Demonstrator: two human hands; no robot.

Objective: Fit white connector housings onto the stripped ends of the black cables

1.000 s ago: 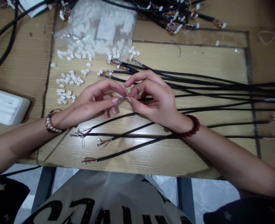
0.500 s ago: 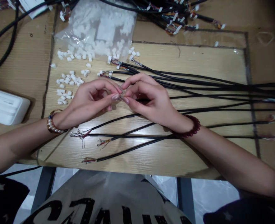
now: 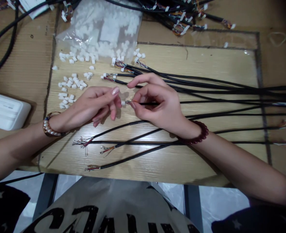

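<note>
My right hand (image 3: 158, 100) pinches the wires at the end of a black cable (image 3: 149, 103) between thumb and forefinger. A small white connector (image 3: 123, 103) sits on the tips of those wires, just left of the pinch. Beside it, my left hand (image 3: 94, 105) has its thumb lifted and its fingers apart, gripping nothing; a fingertip is very near the connector, and I cannot tell if they touch. Below the hands lie several black cables with bare wire ends (image 3: 83, 141). Several finished-looking cable ends with white connectors (image 3: 113, 61) lie above.
Loose white connectors (image 3: 75, 81) are scattered at the left, below a clear plastic bag (image 3: 109, 26) full of them. A white box-shaped device (image 3: 7, 110) stands at the far left. Bundled black cables (image 3: 167, 16) lie along the back. The wooden board's front edge (image 3: 133, 181) faces me.
My left thumb and fingers have come off the wire end and spread, the hand shifting slightly left. The white connector now shows. My right hand keeps its pinch nearly in place.
</note>
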